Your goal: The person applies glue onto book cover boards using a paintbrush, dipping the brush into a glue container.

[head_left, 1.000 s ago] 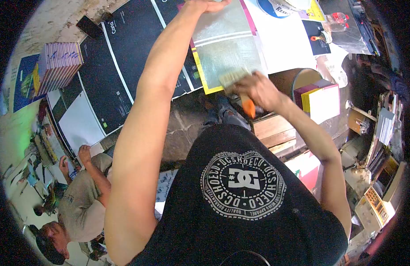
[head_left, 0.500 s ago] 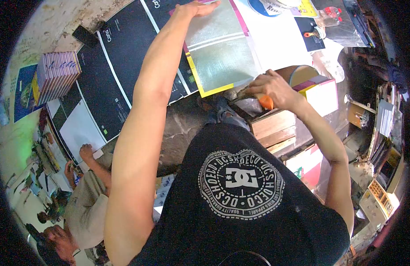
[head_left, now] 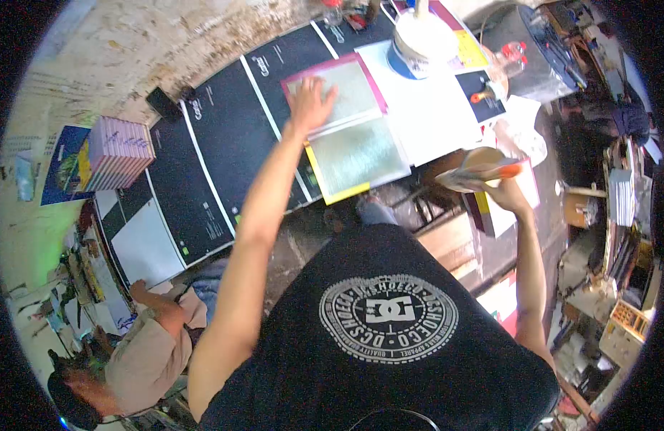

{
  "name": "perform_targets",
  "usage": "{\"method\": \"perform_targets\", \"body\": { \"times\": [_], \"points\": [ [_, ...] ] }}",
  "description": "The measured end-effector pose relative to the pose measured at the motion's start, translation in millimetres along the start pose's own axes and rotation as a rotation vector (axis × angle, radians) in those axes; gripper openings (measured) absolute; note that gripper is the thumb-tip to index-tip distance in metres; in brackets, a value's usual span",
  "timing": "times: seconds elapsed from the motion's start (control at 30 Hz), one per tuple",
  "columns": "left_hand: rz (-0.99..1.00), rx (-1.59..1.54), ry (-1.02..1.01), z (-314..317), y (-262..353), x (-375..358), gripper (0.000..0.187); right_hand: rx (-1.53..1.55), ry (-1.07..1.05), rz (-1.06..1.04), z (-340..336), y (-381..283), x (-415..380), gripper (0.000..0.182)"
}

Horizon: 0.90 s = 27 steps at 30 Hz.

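My left hand (head_left: 312, 104) lies with its fingers spread on the upper grey panel of an open cover sheet (head_left: 359, 154) with magenta and yellow edges. My right hand (head_left: 505, 195) is closed on an orange-handled tool (head_left: 509, 171), to the right of the sheet and above a stack of covers (head_left: 495, 215). The tool's far end is blurred. A white sheet (head_left: 432, 118) lies beside the cover sheet, and a white tub (head_left: 421, 43) stands at its top.
A stack of books (head_left: 123, 154) stands at the left of the black table (head_left: 224, 129). Another person (head_left: 149, 352) works at the lower left. A brush (head_left: 483, 96) and plastic bottles (head_left: 513, 57) are at the upper right.
My left hand has drawn back from the sheet's top edge onto its upper panel. My right hand has moved right with the orange-handled tool, away from the sheet. The head view has shifted.
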<state>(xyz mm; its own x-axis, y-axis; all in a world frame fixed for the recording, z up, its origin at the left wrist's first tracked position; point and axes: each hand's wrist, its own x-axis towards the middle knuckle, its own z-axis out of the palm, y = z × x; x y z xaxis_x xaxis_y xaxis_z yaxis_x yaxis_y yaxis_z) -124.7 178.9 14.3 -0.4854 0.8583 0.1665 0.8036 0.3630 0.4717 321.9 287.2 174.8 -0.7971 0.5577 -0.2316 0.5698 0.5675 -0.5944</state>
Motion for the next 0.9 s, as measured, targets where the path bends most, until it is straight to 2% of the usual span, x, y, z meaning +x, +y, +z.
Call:
{"method": "perform_targets", "body": {
  "times": [0.03,0.07,0.1,0.17,0.23,0.27,0.3,0.37,0.43,0.47,0.5,0.53,0.6,0.63,0.7,0.77,0.8,0.9],
  "points": [
    [-0.024,-0.069,0.131,2.6,11.7,-25.0,0.055,0.255,0.191,0.067,-11.4,11.6,6.1,0.034],
    [-0.066,-0.124,0.11,-8.1,35.3,-50.1,0.049,0.35,0.323,0.092,-18.7,15.4,20.9,0.035],
    [-0.086,-0.124,0.035,-4.2,54.3,-73.2,0.048,0.447,0.447,0.122,-26.3,21.1,40.5,0.037],
    [-0.129,-0.098,-0.168,-6.3,100.4,-105.5,0.046,0.516,0.554,0.028,-12.6,30.6,107.8,0.036],
    [-0.11,-0.036,-0.221,17.4,127.7,-122.8,0.048,0.312,0.383,0.058,-1.2,-2.3,169.9,0.035],
    [-0.117,-0.004,-0.226,28.5,138.0,-126.0,0.05,0.31,0.374,-0.133,27.4,12.4,212.8,0.035],
    [-0.139,0.038,-0.26,36.7,145.2,-127.8,0.051,0.329,0.241,-0.154,48.9,6.0,244.1,0.03],
    [-0.27,0.059,-0.361,39.6,160.9,-122.9,0.05,0.17,0.114,-0.44,76.6,-25.2,283.4,0.028],
    [-0.334,0.042,-0.339,41.2,165.9,-123.8,0.049,0.075,-0.22,-0.722,89.9,-39.6,327.3,0.03],
    [-0.363,0.032,-0.328,43.2,166.7,-121.0,0.048,-0.007,-0.218,-0.686,91.7,-40.8,349.7,0.032],
    [-0.401,0.02,-0.327,42.8,170.6,-118.5,0.049,0.093,-0.177,-0.85,103.2,-21.6,397.5,0.023],
    [-0.442,0.006,-0.329,40.1,176.5,-118.0,0.05,-0.225,-0.256,-0.716,102.9,-9.2,444.4,0.017],
    [-0.509,0.017,-0.295,45.8,182.1,-119.1,0.053,-0.214,-0.109,-0.712,65.3,-40.5,472.4,0.02],
    [-0.534,0.04,-0.267,55.3,185.3,-121.5,0.055,-0.23,-0.001,-0.751,45.3,-70.2,460.6,0.023],
    [-0.584,0.042,-0.265,56.2,186.6,-119.5,0.058,-0.086,-0.129,-0.893,38.3,-103.9,452.1,0.022],
    [-0.628,-0.014,-0.328,45.2,191.0,-115.3,0.061,0.061,-0.492,-1.086,69.5,-114.5,449.4,0.024],
    [-0.639,-0.004,-0.333,45.7,191.5,-113.0,0.06,-0.077,-0.599,-1.1,92.0,-113.6,461.1,0.029],
    [-0.653,0.02,-0.322,49.3,194.0,-113.9,0.059,-0.482,-0.312,-0.94,125.1,-135.7,509.7,0.035]
  ]
}}
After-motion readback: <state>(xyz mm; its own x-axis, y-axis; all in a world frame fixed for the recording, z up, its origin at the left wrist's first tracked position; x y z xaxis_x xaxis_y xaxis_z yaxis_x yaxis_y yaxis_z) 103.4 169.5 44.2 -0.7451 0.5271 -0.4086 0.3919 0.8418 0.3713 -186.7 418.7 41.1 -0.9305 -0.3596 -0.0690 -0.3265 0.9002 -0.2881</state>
